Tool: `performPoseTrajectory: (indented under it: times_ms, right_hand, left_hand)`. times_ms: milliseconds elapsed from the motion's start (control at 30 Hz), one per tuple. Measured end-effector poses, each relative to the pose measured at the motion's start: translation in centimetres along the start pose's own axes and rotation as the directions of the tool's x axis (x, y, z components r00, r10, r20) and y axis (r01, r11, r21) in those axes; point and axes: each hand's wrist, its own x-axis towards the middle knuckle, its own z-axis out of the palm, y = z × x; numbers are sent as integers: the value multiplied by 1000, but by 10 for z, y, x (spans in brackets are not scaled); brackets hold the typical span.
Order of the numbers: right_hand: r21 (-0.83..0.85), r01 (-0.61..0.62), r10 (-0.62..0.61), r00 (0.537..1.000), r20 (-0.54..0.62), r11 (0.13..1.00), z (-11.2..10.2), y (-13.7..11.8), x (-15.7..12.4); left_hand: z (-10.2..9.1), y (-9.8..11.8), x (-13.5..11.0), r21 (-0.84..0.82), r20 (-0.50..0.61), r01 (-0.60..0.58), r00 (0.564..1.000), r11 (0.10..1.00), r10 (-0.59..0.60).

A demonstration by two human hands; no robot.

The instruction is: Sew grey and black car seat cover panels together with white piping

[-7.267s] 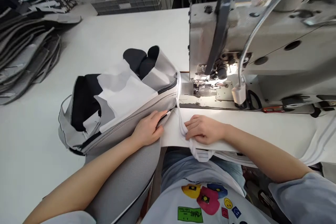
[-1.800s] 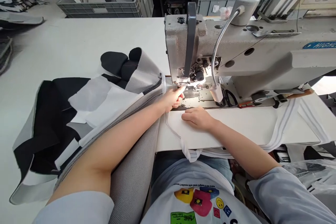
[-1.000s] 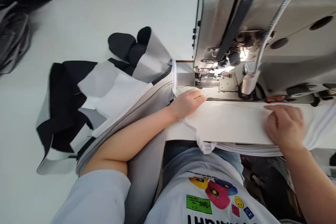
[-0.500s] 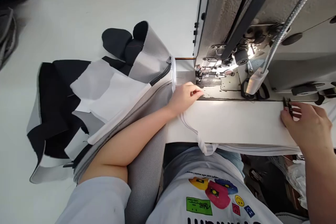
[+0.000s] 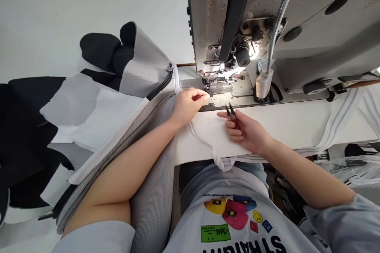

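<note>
My left hand (image 5: 190, 104) is closed in a pinch just in front of the sewing machine's presser foot (image 5: 208, 85). A faint thread (image 5: 221, 100) seems to run from its fingertips across the machine bed. Under my left wrist and forearm lies a grey mesh fabric piece (image 5: 154, 126) with a black zipper (image 5: 162, 85) and white tape (image 5: 176, 79) along its edge. In my right hand (image 5: 246, 130) are small black thread snips (image 5: 230, 110), their two pointed blades apart and aimed at the bed, a short way right of my left fingertips.
Black-handled scissors (image 5: 276, 93) lie on the machine bed beside a flexible lamp (image 5: 263, 83). Black and white fabric layers (image 5: 29, 126) spread over the left of the table. White striped tape (image 5: 341, 114) trails along the table's front edge and right side.
My right hand has brought the snips leftward from the table's right end to near my left hand. My left hand stays pinched by the presser foot. The view has shifted right.
</note>
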Motion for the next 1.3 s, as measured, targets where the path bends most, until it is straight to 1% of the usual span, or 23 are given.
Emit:
performPoseTrajectory:
  times_ms: [67,133,200,300,433,567,700,800,933,1033,1100,1133,1167,1200,1233,1267,1300]
  right_hand:
    - [124,-127,121,991,51,984,16,-8,18]
    - [173,-177,168,984,66,969,22,-18,30]
    - [185,-208,196,977,83,961,23,-24,37]
    - [172,-241,223,968,116,955,23,-24,37]
    - [145,-294,271,949,159,945,20,-19,30]
    - [156,-346,320,932,172,925,18,-21,30]
    - [160,-294,271,951,152,942,21,-28,41]
    - [134,-247,230,965,127,960,26,-33,47]
    - [71,-213,206,974,91,974,29,-33,50]
    - [31,-185,181,979,97,982,29,-32,48]
    - [-74,-147,154,982,112,986,27,-31,47]
    - [-183,-94,117,986,118,979,25,-30,46]
    - [-336,1,45,991,126,942,23,-29,45]
    - [-520,129,-65,988,141,844,19,-28,45]
    - [-701,262,-202,965,170,663,15,-26,45]
    - [-841,355,-333,916,224,409,11,-24,45]
    - [-914,382,-434,852,292,135,6,-22,46]
  left_hand:
    - [-1,0,0,8,4,-8,1000,1000,8]
    - [-1,0,1,10,9,-22,1000,1000,22]
    - [-1,0,1,10,11,-30,1000,1000,29]
    - [-1,-1,2,7,7,-24,1000,1000,24]
    - [-1,0,4,-12,-4,3,1000,1000,-3]
    - [0,2,5,-23,8,29,1000,999,-29]
    - [-1,4,6,-9,30,25,999,1000,-25]
    - [-1,3,6,3,38,15,999,1000,-15]
    - [0,2,4,-1,37,9,999,1000,-9]
    - [0,1,4,1,39,6,999,1000,-6]
    - [-1,1,6,21,23,-3,1000,1000,3]
    - [-2,0,8,46,-2,-22,1000,999,22]
    - [-4,-1,10,84,-41,-54,998,995,57]
    - [-5,-2,13,136,-89,-93,990,986,106]
    - [-6,-4,16,196,-132,-134,978,971,162]
    - [-7,-5,19,257,-167,-167,963,952,213]
    - [-7,-7,22,313,-188,-187,949,931,254]
